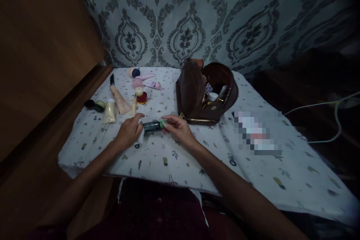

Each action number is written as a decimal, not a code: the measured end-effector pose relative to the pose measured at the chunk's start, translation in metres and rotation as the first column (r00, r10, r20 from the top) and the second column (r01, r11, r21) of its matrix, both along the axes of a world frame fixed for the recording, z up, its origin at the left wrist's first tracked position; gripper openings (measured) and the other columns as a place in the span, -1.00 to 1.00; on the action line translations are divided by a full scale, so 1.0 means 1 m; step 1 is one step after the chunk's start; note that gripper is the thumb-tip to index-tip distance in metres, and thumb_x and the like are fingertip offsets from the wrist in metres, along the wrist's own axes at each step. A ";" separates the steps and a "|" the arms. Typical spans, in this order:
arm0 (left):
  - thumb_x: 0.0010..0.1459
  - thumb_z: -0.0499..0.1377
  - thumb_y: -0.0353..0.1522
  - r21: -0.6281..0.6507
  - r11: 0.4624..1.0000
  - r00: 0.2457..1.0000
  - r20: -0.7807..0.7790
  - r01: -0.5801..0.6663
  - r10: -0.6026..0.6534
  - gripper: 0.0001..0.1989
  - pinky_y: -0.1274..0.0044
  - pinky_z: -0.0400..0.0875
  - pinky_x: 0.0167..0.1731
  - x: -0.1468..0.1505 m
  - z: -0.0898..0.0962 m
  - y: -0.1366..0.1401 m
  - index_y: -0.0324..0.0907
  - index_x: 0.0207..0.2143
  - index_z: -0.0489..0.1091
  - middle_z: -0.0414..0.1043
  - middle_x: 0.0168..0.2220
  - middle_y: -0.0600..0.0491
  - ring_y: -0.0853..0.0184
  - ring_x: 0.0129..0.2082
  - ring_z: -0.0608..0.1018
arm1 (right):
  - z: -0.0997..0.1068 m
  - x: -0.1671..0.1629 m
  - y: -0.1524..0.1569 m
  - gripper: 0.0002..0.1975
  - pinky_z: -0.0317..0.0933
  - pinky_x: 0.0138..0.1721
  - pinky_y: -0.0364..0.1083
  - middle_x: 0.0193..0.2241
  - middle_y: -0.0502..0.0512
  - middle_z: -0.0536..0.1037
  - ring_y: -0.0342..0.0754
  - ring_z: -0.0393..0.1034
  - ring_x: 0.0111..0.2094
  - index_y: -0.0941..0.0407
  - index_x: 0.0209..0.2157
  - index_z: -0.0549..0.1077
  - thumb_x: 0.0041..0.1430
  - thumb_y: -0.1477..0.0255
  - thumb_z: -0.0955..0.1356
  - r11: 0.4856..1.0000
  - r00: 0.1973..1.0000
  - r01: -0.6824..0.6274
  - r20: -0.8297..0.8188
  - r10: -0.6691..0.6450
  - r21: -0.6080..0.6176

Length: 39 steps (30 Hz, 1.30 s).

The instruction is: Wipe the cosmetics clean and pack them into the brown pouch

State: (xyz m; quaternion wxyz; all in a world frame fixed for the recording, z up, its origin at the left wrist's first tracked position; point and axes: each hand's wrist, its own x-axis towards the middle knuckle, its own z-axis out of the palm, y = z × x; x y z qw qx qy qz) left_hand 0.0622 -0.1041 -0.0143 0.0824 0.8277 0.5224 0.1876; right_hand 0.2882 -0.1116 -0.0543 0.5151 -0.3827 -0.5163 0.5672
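Observation:
A small dark bottle with a green cap (152,126) lies sideways between my hands, just over the table. My right hand (180,129) pinches its green cap end. At the other end, my left hand (129,131) is closed on a white wipe (141,133), which meets the bottle's base; whether its fingers also grip the bottle is hidden. Close by on the left are a small cream tube (133,106), a long beige tube (120,100) and a wider cream tube (109,111). A dark red jar (141,98) stands behind my left hand, beside a white-capped container (138,91).
An unzipped brown cosmetic bag (194,114) holding several items stands right of centre. Pink tubes (152,84) and a round sponge-like item (134,72) lie at the back left. A blurred-out flat object (257,133) is at right, with a cable (317,104) beyond. Wooden furniture (47,45) borders the left.

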 end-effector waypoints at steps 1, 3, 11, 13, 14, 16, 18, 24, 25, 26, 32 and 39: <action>0.28 -0.07 -0.38 0.019 1.000 0.999 -0.035 0.010 -0.009 -0.69 0.37 0.41 -0.21 0.004 0.002 -0.002 -0.17 0.03 0.30 0.55 -0.27 -0.05 0.15 -0.27 0.58 | 0.000 0.000 0.000 -0.60 0.36 -0.41 -0.13 -0.45 -0.06 0.50 -0.14 0.46 -0.49 0.06 -0.16 0.51 -0.04 0.20 0.52 1.000 1.000 0.003 -0.014 -0.003 -0.001; 0.28 -0.05 -0.40 0.038 0.999 0.996 -0.089 0.032 -0.029 -0.69 0.37 0.42 -0.18 0.015 0.006 -0.005 -0.18 0.04 0.29 0.57 -0.26 -0.07 0.15 -0.26 0.59 | -0.001 0.001 0.000 -0.53 0.37 -0.38 -0.14 -0.40 -0.05 0.52 -0.14 0.47 -0.45 0.05 -0.12 0.48 -0.08 0.22 0.54 1.000 0.999 0.006 -0.038 -0.006 -0.003; 0.39 -0.09 -0.30 -0.040 0.988 0.965 -0.214 0.148 -0.153 -0.69 0.37 0.44 -0.25 0.056 0.024 -0.006 -0.21 0.11 0.19 0.59 -0.24 -0.10 0.10 -0.25 0.63 | 0.000 0.002 0.002 -0.64 0.36 -0.22 -0.09 -0.40 -0.02 0.57 -0.11 0.48 -0.36 0.08 -0.32 0.49 -0.16 0.27 0.58 0.997 0.999 -0.034 0.007 0.033 0.063; 0.40 -0.11 -0.28 -0.054 0.984 0.959 -0.220 0.171 -0.178 -0.70 0.38 0.44 -0.27 0.056 0.025 -0.005 -0.20 0.06 0.22 0.58 -0.24 -0.09 0.11 -0.24 0.63 | 0.000 0.003 0.002 -0.64 0.36 -0.23 -0.09 -0.42 -0.03 0.57 -0.11 0.48 -0.38 0.08 -0.34 0.49 -0.17 0.26 0.58 0.997 0.999 -0.038 0.006 0.037 0.069; 0.41 -0.12 -0.26 -0.063 0.981 0.957 -0.216 0.184 -0.193 -0.71 0.38 0.43 -0.27 0.054 0.025 -0.005 -0.19 0.02 0.25 0.58 -0.24 -0.09 0.11 -0.24 0.63 | 0.000 0.003 0.002 -0.64 0.36 -0.24 -0.08 -0.42 -0.03 0.58 -0.10 0.49 -0.37 0.08 -0.34 0.50 -0.17 0.25 0.58 0.997 0.999 -0.041 0.007 0.040 0.070; 0.41 -0.12 -0.22 -0.081 0.973 0.953 -0.197 0.218 -0.230 -0.70 0.39 0.43 -0.28 0.044 0.024 -0.004 -0.19 -0.05 0.29 0.56 -0.24 -0.09 0.11 -0.24 0.62 | 0.001 0.003 0.001 -0.63 0.37 -0.22 -0.06 -0.41 0.00 0.59 -0.08 0.50 -0.35 0.08 -0.32 0.51 -0.15 0.23 0.58 0.996 0.999 -0.052 0.013 0.051 0.071; 0.39 -0.08 -0.18 -0.102 0.961 0.950 -0.158 0.256 -0.270 -0.69 0.40 0.44 -0.27 0.030 0.022 -0.004 -0.18 -0.08 0.31 0.54 -0.23 -0.07 0.12 -0.22 0.60 | 0.002 0.004 0.001 -0.64 0.38 -0.20 -0.05 -0.39 0.02 0.61 -0.07 0.51 -0.33 0.09 -0.32 0.52 -0.14 0.23 0.57 0.996 0.998 -0.056 0.014 0.055 0.072; 0.33 0.05 -0.12 -0.130 0.948 0.956 0.042 0.292 -0.289 -0.67 0.41 0.45 -0.15 -0.013 0.010 -0.008 -0.12 0.00 0.31 0.51 -0.11 -0.02 0.19 -0.13 0.56 | 0.002 0.004 0.000 -0.65 0.36 -0.20 -0.09 -0.36 0.01 0.60 -0.11 0.50 -0.32 0.10 -0.27 0.55 -0.12 0.29 0.57 0.999 0.999 -0.047 0.008 0.047 0.027; 0.32 0.07 -0.12 -0.119 0.949 0.956 0.059 0.292 -0.287 -0.65 0.40 0.44 -0.12 -0.017 0.006 -0.010 -0.12 0.03 0.29 0.49 -0.08 -0.03 0.19 -0.10 0.56 | 0.003 0.004 0.000 -0.64 0.35 -0.19 -0.09 -0.35 0.01 0.60 -0.11 0.49 -0.31 0.10 -0.26 0.54 -0.11 0.28 0.56 0.999 0.999 -0.048 0.010 0.047 0.021; 0.30 0.09 -0.13 -0.099 0.951 0.956 0.064 0.292 -0.286 -0.63 0.38 0.44 -0.10 -0.020 0.003 -0.011 -0.13 0.05 0.28 0.48 -0.06 -0.05 0.18 -0.08 0.55 | 0.004 0.004 0.000 -0.64 0.36 -0.19 -0.10 -0.33 0.02 0.59 -0.11 0.49 -0.30 0.10 -0.24 0.54 -0.10 0.27 0.56 0.999 0.999 -0.048 0.011 0.047 0.016; 0.28 0.11 -0.16 0.138 0.947 0.951 -0.152 0.291 -0.270 -0.58 0.33 0.44 -0.19 -0.016 -0.015 -0.019 -0.23 0.08 0.26 0.47 -0.18 -0.11 0.11 -0.17 0.52 | 0.009 0.000 -0.004 -0.60 0.26 -0.52 -0.17 -0.53 -0.04 0.48 -0.16 0.36 -0.56 0.12 -0.26 0.49 0.01 0.10 0.47 0.999 0.993 -0.038 0.108 0.042 -0.039; 0.33 0.04 -0.13 0.276 0.901 0.908 -0.349 0.335 -0.231 -0.54 0.33 0.40 -0.22 -0.001 -0.012 -0.025 -0.31 0.10 0.25 0.46 -0.24 -0.12 0.10 -0.22 0.51 | 0.011 -0.001 -0.006 -0.57 0.16 -0.61 -0.19 -0.60 -0.07 0.43 -0.19 0.28 -0.64 0.13 -0.45 0.43 -0.09 0.05 0.49 0.991 0.989 -0.025 0.142 0.044 -0.135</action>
